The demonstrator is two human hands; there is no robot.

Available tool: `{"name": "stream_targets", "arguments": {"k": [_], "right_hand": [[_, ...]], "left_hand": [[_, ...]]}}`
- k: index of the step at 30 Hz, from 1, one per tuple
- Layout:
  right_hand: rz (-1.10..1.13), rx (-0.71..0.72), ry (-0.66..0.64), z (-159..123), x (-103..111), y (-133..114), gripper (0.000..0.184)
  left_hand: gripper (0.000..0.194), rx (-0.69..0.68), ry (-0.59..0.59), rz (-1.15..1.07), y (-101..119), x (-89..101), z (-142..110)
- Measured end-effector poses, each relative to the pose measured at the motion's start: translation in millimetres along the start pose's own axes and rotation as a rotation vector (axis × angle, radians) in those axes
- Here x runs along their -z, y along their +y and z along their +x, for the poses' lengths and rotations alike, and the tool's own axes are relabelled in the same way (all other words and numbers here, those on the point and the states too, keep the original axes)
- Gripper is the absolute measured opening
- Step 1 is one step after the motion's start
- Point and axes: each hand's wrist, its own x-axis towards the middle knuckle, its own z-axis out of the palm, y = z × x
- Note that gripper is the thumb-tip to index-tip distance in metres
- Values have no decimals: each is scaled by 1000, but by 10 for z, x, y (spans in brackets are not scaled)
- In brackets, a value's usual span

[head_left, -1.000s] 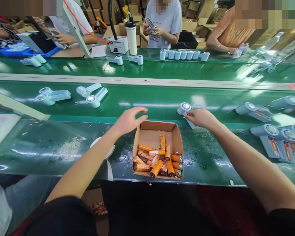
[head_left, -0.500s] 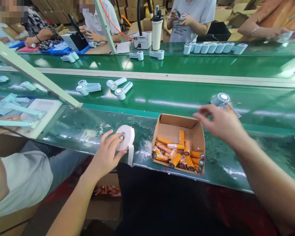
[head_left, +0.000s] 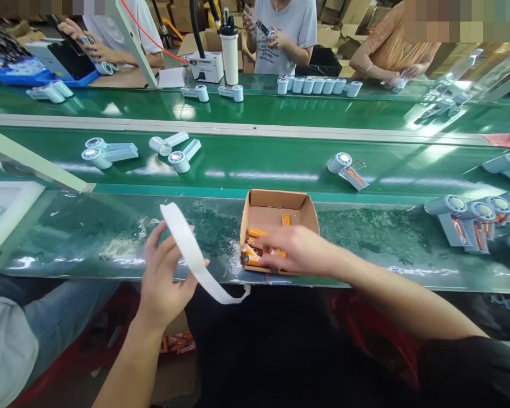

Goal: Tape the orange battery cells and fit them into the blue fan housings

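Observation:
My left hand [head_left: 164, 280] holds a white tape roll [head_left: 182, 238] lifted off the glossy green bench [head_left: 89, 238], with a loose strip hanging down to the right. My right hand [head_left: 291, 249] reaches into a small open cardboard box [head_left: 276, 201] of orange cylindrical batteries [head_left: 253, 255] with thin wires; its fingers lie among the batteries and I cannot tell whether they grip one. Beyond the box, a pale blue handheld fan body [head_left: 344, 165] with an exposed battery lies on the green conveyor belt [head_left: 272, 161].
More pale blue fan bodies lie on the belt at the left [head_left: 106, 152], [head_left: 176, 152] and in a cluster at the right [head_left: 476, 218]. A row of them [head_left: 317, 86] stands on the far bench. Other people work across the belt. A white tumbler [head_left: 230, 56] stands there.
My left hand has picked the tape roll up off the bench and a strip now hangs free. My right hand has moved from near the fan body down into the battery box.

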Motion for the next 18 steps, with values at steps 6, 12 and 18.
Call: {"name": "stream_targets", "arguments": {"k": [6, 12, 18], "right_hand": [[6, -345, -27, 116, 49, 436, 25], [677, -334, 538, -200, 114, 276, 39], [570, -241, 676, -352, 133, 11, 27]], "left_hand": [[44, -191, -58, 8, 240, -155, 44], [44, -298, -167, 133, 402, -116, 97], [41, -370, -202, 197, 516, -98, 138]]}}
